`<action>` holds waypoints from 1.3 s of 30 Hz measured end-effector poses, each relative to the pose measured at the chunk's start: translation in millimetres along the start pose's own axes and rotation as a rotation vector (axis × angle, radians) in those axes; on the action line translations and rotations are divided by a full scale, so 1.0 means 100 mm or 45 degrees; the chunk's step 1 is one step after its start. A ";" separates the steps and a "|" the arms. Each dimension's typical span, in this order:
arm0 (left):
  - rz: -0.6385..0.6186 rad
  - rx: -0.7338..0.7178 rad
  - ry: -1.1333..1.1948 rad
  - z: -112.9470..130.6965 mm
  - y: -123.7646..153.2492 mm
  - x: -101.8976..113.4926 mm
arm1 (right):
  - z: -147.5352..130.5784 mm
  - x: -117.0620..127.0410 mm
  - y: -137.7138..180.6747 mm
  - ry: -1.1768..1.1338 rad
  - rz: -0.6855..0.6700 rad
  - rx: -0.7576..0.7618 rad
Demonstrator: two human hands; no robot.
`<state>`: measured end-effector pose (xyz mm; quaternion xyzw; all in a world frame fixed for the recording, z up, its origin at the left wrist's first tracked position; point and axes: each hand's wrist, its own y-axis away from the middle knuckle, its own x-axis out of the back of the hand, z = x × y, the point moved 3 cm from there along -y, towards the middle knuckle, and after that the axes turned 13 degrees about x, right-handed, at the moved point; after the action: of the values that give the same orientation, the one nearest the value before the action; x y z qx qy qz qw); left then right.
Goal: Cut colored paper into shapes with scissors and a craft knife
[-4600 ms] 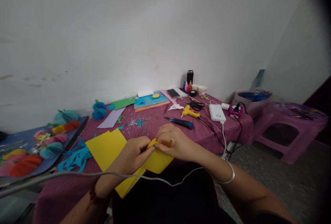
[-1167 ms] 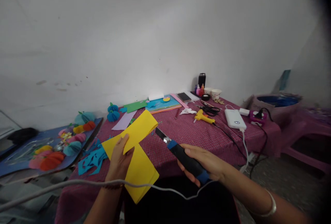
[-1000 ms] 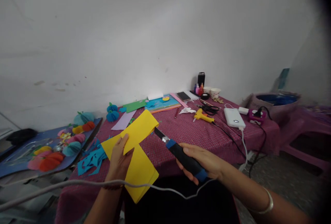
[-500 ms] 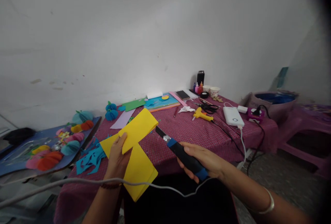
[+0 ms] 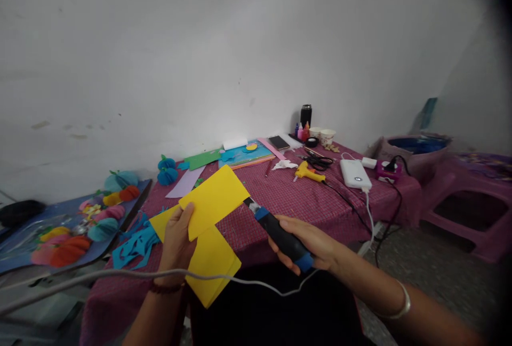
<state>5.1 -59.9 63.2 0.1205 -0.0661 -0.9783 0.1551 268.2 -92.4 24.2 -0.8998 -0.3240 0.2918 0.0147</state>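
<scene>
Yellow paper (image 5: 218, 196) is pinched between the thumb and fingers of my left hand (image 5: 178, 234). The sheet is folded, and one panel tilts up toward the right while other yellow layers (image 5: 212, 268) hang below. My right hand (image 5: 302, 239) is wrapped round a black and blue utility knife (image 5: 284, 238). Its dark blade points up and left, and its tip is hidden at the right edge of the raised yellow panel. A pale cable (image 5: 216, 275) runs across in front of my left wrist.
The checked tablecloth (image 5: 256, 202) carries a yellow glue gun (image 5: 310, 173), black scissors (image 5: 320, 161), a white power bank (image 5: 355, 174) and blue paper scraps (image 5: 138, 244). Paper pumpkins (image 5: 70, 250) lie on a blue board at left. A pink stool (image 5: 460, 196) stands at right.
The blade has come into the right edge of the yellow paper, where it stood just beside it before. The raised panel has opened out wider. The view has shifted slightly.
</scene>
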 end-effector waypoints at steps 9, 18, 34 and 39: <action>-0.256 0.114 -0.587 -0.52 -0.36 -0.21 | 0.51 0.15 0.52 -0.122 0.448 -0.140; -0.205 -0.024 -1.295 -0.66 -0.58 -0.40 | 0.65 0.18 0.72 -0.196 0.637 -0.173; -0.907 -1.118 -2.221 -0.82 -0.39 -0.65 | 0.65 0.16 0.72 -0.239 0.668 -0.215; -0.703 -1.026 -2.207 -0.82 -0.28 -0.87 | 0.64 0.16 0.72 -0.248 0.675 -0.228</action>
<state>98.1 -13.0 -2.1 -0.6864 0.2111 -0.6794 -0.1507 285.1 -149.7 -53.1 -0.9186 -0.1021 0.3406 -0.1724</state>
